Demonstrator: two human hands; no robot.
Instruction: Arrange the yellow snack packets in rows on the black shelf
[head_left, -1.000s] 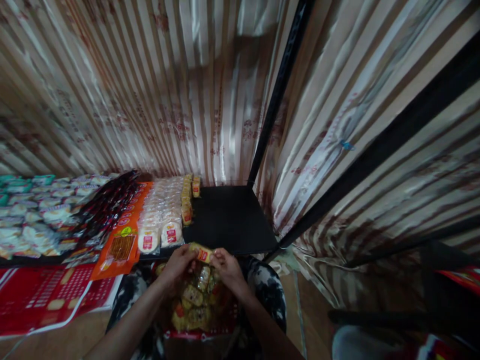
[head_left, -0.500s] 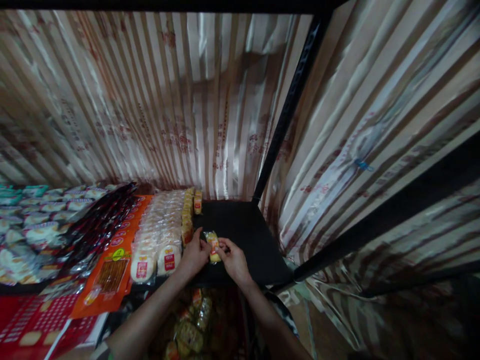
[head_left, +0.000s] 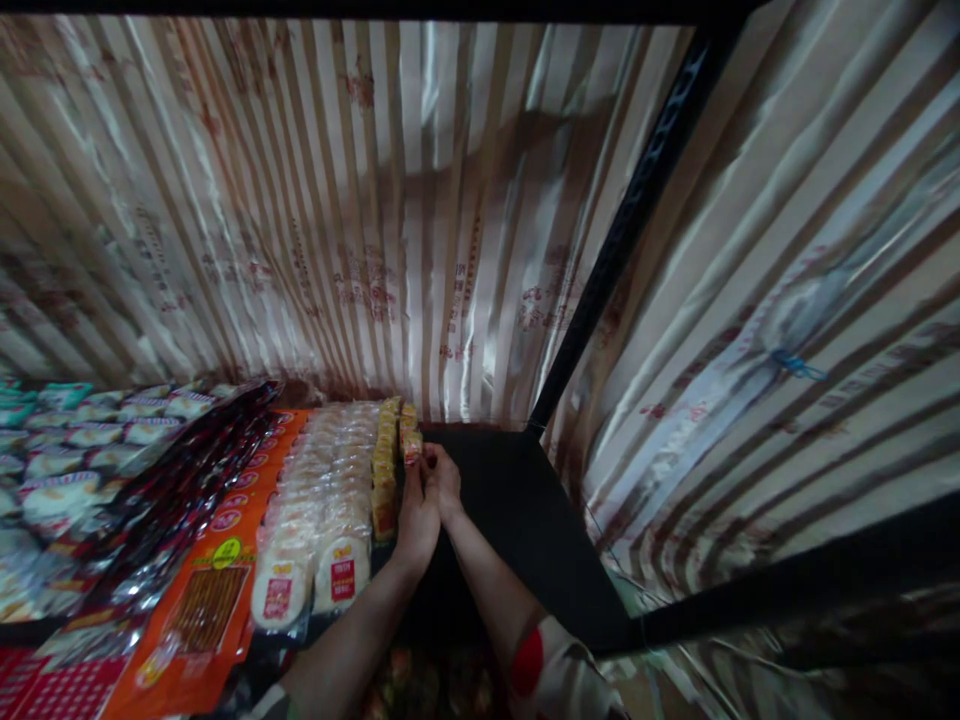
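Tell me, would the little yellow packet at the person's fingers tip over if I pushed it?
The little yellow packet might tip sideways, since it looks narrow and upright. The similar packets behind it could stop it falling backward, as they stand close. It's probably light, looking small beside the left hand.

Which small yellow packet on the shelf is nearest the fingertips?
The front packet of the short yellow row, right at the left hand and right hand; the others stand behind it or in the longer row to its left.
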